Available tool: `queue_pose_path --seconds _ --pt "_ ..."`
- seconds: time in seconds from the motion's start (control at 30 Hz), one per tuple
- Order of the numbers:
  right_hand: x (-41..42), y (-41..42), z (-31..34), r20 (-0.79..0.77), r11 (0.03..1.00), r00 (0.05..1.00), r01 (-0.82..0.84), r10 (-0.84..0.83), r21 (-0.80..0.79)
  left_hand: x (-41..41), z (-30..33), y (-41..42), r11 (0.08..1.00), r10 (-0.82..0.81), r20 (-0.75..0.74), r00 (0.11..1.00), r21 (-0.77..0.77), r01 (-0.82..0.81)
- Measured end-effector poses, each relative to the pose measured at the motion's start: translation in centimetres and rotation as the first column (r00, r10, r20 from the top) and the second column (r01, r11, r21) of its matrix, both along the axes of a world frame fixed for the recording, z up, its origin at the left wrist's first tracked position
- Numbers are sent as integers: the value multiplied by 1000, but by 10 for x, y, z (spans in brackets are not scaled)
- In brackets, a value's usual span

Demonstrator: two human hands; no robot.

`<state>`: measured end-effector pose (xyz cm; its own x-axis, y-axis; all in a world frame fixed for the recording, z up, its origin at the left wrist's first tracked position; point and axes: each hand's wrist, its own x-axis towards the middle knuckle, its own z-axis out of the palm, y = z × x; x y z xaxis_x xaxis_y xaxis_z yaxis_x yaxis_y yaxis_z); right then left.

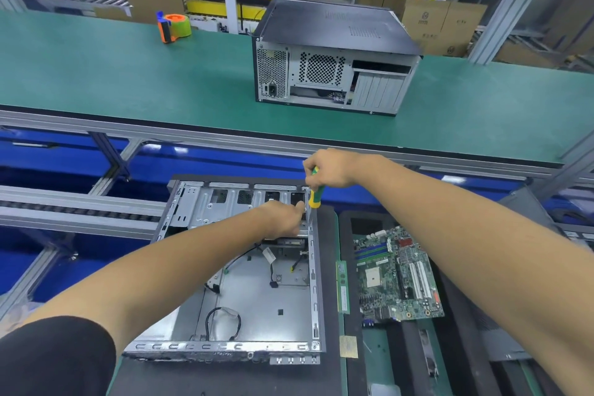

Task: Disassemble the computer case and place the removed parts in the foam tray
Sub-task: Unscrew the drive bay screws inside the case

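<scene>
An open grey computer case [257,296] lies flat in front of me with loose black cables inside. My right hand [331,170] grips a yellow-and-green screwdriver [314,194] held upright at the case's far right corner. My left hand [286,219] reaches into the case just left of the screwdriver shaft, fingers curled near its tip; what they hold is hidden. To the right, a black foam tray [348,270] holds a green motherboard [397,276], a memory stick [342,286] and a processor chip [348,346].
A second, closed computer case [334,55] stands on the green conveyor belt [128,74] beyond the aluminium rail. An orange and green tape dispenser [173,26] sits far left on that belt. Cardboard boxes line the back.
</scene>
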<state>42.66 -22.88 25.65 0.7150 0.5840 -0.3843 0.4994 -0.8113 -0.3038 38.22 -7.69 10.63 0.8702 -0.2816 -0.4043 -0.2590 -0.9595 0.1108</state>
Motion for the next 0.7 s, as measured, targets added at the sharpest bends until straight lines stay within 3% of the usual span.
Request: queue_pose_path --seconds 0.1,0.17,0.23,0.3,0.37,0.43,0.6,0.7 --pt "-4 2 1 37 1000 999 -7 7 -9 -1 3 10 973 86 -25 996 -212 -89" --pt "-8 3 3 80 1000 997 -2 1 11 -7 2 16 894 216 -36 976 -395 -213" --pt "-11 4 5 114 999 993 24 -29 49 -16 4 21 732 344 -116 932 -589 -343" --pt "-15 3 5 136 994 988 66 -78 92 -28 7 23 454 414 -330 849 -733 -506" --pt "-20 -1 0 129 981 982 121 -140 149 -44 8 24 128 407 -571 713 -737 -663" --pt "-28 -6 -11 87 945 967 212 -239 248 -60 7 27 -82 375 -692 617 -687 -722" --pt "-63 -19 -50 -93 738 869 465 -486 490 -98 4 34 -328 315 -793 522 -606 -724" --pt "-90 -22 -73 -220 608 800 574 -558 549 -114 0 33 -413 267 -828 494 -561 -717"
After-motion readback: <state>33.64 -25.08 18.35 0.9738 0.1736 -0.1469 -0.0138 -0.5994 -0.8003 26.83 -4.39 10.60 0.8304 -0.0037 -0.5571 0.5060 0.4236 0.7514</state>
